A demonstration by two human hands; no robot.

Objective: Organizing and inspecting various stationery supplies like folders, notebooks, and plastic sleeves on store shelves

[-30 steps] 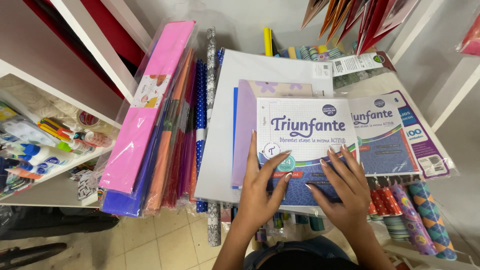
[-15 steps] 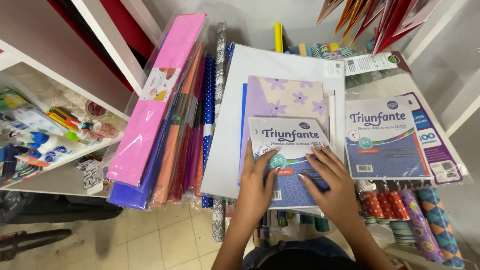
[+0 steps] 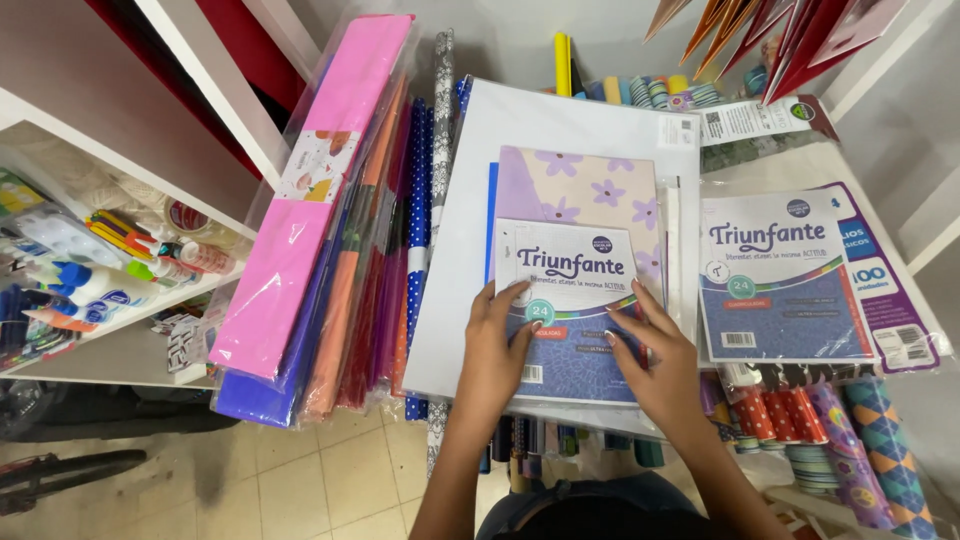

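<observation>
Fingers (image 3: 515, 300) of the left hand (image 3: 497, 350) and right hand (image 3: 655, 355) lie spread flat, gripping nothing, on a white-and-blue paper pad (image 3: 572, 300). It lies atop a lilac flowered sheet (image 3: 585, 185) on a large white card (image 3: 560, 125). A matching pad (image 3: 775, 275) sits just right; pink crepe rolls (image 3: 310, 190) crowd the left edge.

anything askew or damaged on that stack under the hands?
Nothing damaged or spilled. Both hands, left hand and right hand, rest flat on a notebook pack, which sits slightly crooked over the floral sheet beneath.
</observation>
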